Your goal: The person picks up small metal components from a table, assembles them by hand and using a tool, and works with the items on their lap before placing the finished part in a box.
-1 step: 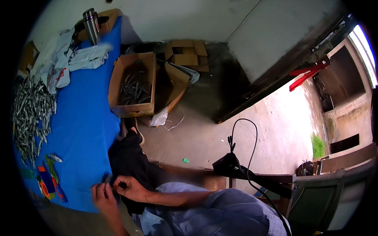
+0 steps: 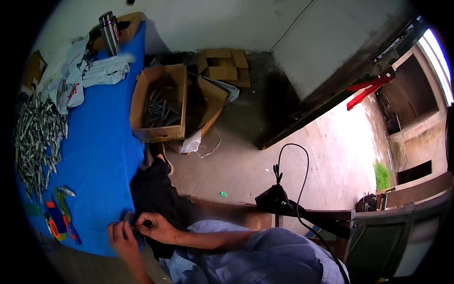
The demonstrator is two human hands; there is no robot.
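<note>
Hands meet low over the near edge of the worktop (image 2: 94,161), close to the seated person's dark-trousered lap. From where I stand, the left hand (image 2: 124,236) has its fingers bent inward and clamped on a small grey piece (image 2: 128,216), blurred, just above the blue cloth's edge. The right hand (image 2: 158,230) is curled right beside it, thumb and fingers drawn in around a dark spot; I cannot tell whether it grips the same piece or something of its own.

Farther left on the blue cloth spreads a big heap of slender grey pieces (image 2: 40,137), with one silvery piece (image 2: 67,190) lying apart from it. Nearer the person sit an orange ring (image 2: 58,235) and a red-and-blue tool (image 2: 73,234), with a crumpled green strip (image 2: 61,199) beside them. Toward the worktop's far end, white plastic bags (image 2: 74,71) lie below a steel flask (image 2: 109,34).

Just beyond the worktop's right edge, an open cardboard box (image 2: 161,134) holds more dark, slender pieces. On the floor I see a bright green scrap (image 2: 222,193), and a red cloth (image 2: 369,91) hangs by the doorway.
</note>
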